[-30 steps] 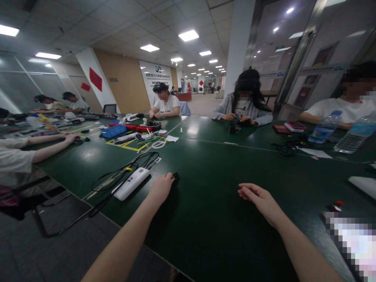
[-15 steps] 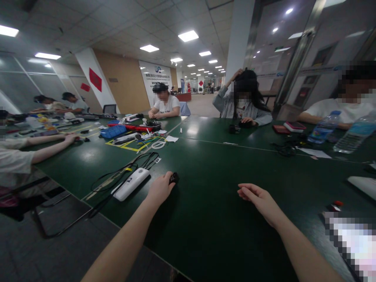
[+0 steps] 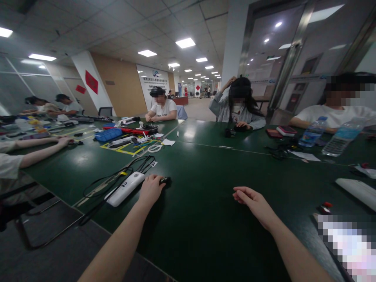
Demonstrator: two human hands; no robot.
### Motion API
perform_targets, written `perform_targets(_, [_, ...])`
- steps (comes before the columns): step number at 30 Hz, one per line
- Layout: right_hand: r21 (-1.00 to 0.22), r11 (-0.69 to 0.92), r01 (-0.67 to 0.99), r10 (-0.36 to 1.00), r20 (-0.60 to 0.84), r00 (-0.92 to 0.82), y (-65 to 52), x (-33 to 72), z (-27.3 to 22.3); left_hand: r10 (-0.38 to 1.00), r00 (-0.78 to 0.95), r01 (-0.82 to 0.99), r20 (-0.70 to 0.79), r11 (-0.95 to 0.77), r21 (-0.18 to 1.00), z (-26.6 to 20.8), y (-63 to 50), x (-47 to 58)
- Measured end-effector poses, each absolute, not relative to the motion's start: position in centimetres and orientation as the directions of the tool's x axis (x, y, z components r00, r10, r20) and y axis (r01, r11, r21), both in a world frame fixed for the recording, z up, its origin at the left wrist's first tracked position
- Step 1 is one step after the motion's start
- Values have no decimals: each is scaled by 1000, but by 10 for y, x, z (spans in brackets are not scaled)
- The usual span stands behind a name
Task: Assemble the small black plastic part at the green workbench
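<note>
My left hand is closed around one end of a small black object low at the green table top. Fingers hide part of it, so its kind cannot be made out. Just left of that hand lies a white box marked "2", with black cables beside and across it. My right hand is over the table farther right, apart from the left. Its fingers are curled together with the thumb against them, and nothing shows in it.
A blue basket, tools and coiled cable lie at the far left. Water bottles, black cables and a bright blurred screen are at the right. Several people sit around the table; a co-worker's arms rest at left.
The black object in my left hand has tipped from raised to flatter, lower at the table. My right hand keeps its curled shape. The view has shifted slightly to the right.
</note>
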State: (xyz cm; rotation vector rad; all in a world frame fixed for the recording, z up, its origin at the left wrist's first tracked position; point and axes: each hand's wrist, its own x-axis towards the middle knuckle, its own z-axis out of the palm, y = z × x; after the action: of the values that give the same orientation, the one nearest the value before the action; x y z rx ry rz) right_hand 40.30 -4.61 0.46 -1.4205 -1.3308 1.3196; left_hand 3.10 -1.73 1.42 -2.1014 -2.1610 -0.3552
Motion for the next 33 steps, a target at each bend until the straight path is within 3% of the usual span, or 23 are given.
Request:
perform_targets(9, [-976, -137, 172, 985, -153, -85, -48, 401, 7, 975, -166, 966, 145, 131, 225, 12, -1, 13])
perform_targets(18, [-982, -95, 161, 992, -108, -72, -53, 395, 15, 973, -174, 915, 152, 103, 390, 13, -3, 10])
perform_targets(28, [-984, -85, 154, 993, -96, -66, -54, 393, 15, 976, -149, 954, 158, 99, 284, 21, -7, 11])
perform_targets(33, [-986, -88, 142, 992, -99, -73, -54, 393, 15, 982, -118, 955, 148, 71, 289, 22, -10, 16])
